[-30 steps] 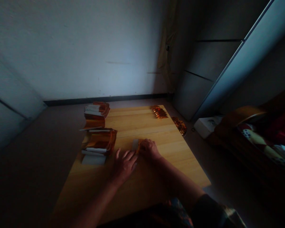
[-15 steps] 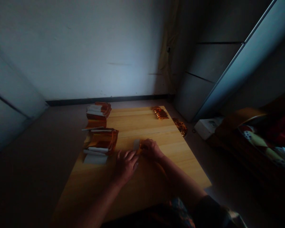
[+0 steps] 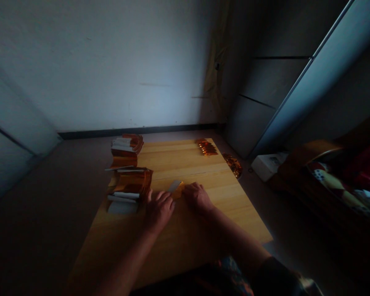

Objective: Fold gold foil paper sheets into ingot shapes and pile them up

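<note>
You have glossy amber film in the loose strip and stacks, with matt white paper tabs, on your smooth pale wood surface.

Foil-and-paper stacks blocking leftward, just beside the left hand

1. We see our right hand touching a small orange-and-white foil strip on the wooden desk.
2. Our left hand rests just beside it.
3. Orange foil stacks sit at ten o'clock.
</note>
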Demonstrator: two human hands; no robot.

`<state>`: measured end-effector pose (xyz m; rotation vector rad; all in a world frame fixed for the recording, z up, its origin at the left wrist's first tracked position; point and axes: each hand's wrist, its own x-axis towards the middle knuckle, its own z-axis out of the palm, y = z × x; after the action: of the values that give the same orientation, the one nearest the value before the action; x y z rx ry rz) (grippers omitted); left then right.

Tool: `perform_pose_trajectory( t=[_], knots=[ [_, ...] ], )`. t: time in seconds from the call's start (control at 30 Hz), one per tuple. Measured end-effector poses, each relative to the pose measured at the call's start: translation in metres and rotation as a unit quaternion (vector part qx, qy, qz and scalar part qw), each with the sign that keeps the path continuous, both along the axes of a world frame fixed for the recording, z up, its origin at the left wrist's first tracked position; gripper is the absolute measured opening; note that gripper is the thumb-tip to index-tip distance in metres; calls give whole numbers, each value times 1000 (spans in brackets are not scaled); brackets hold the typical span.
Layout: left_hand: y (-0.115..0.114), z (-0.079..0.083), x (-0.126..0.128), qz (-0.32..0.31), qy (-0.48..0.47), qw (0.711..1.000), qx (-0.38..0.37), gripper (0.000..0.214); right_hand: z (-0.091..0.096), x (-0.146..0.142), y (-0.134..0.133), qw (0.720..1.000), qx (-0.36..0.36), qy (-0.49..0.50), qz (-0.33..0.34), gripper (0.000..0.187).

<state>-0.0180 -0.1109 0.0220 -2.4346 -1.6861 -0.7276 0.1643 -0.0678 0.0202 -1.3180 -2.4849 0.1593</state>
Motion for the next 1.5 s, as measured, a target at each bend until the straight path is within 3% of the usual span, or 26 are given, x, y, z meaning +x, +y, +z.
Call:
perform_pose_trajectory(
  t=[0.2, 0.47, 0.73, 1.03, 1.13, 1.3, 1.5],
  knots=[
    [15, -5, -7, 26, 8, 1000, -7, 21, -9, -6, -13, 999, 20, -25, 38, 18],
    [15, -5, -4, 27, -11, 999, -22, 26, -1, 0, 3, 999, 26, 0, 34, 15],
    [13, -15, 0, 30, -6, 1000, -4, 14, -3, 4, 14, 997, 26, -21, 74, 17],
    [16, -9, 0, 25, 12, 1000, -5, 16, 12, 1, 17, 985, 46, -111, 127, 19],
    [17, -8, -2, 18, 12, 1000, -7, 16, 12, 1, 19, 983, 42, -121, 127, 21],
    [19, -6, -6, 0, 23, 1000, -15, 20, 7, -2, 28, 969, 56, -153, 187, 20],
    [19, -8, -3, 9, 51, 998, -25, 18, 8, -3, 32, 974, 60, -137, 170, 21]
  ],
)
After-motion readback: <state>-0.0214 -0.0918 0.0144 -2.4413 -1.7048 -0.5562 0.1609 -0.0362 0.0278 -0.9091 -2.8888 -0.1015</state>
